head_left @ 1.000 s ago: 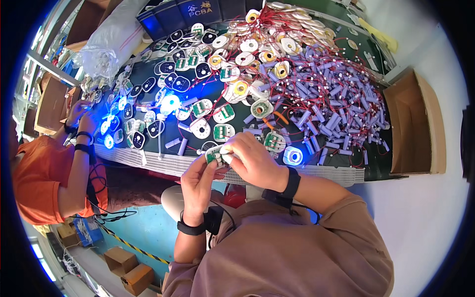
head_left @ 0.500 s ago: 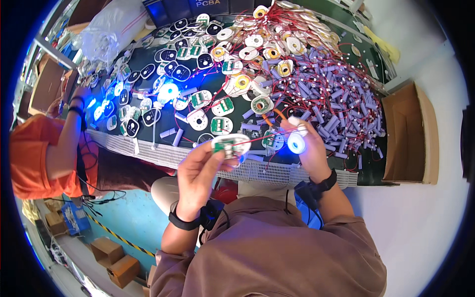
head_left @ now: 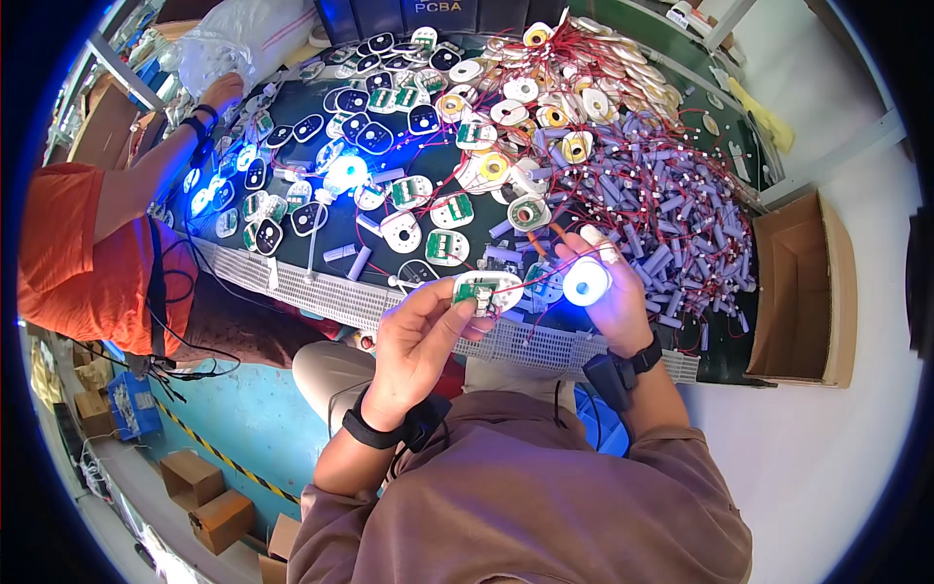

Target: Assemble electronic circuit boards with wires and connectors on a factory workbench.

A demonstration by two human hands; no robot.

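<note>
My left hand (head_left: 413, 341) pinches a white oval housing (head_left: 504, 284) with a green circuit board on it, held above the table's near edge. In my right hand (head_left: 623, 310) is a white ring-shaped lamp part (head_left: 574, 280), glowing bright blue-white. Red wires (head_left: 530, 282) run from the housing toward the lamp part. Something white covers a fingertip (head_left: 600, 243) of my right hand. Beyond that hand, a white housing with a coil (head_left: 528, 212) lies on the table. Another housing with a green board (head_left: 447, 247) lies beyond my left hand.
Purple cylindrical cells (head_left: 671, 219) with red wires are heaped at right, beside a cardboard box (head_left: 839, 302). White coil discs (head_left: 520, 90) pile up behind. Black oval covers (head_left: 374, 138) and another lit lamp (head_left: 346, 173) lie left. A co-worker's arm (head_left: 161, 175) reaches over the table.
My hands have come slightly closer together, the housing shifting right and the lamp part staying lit. The co-worker's hand has moved farther out, to the clear plastic bag.
</note>
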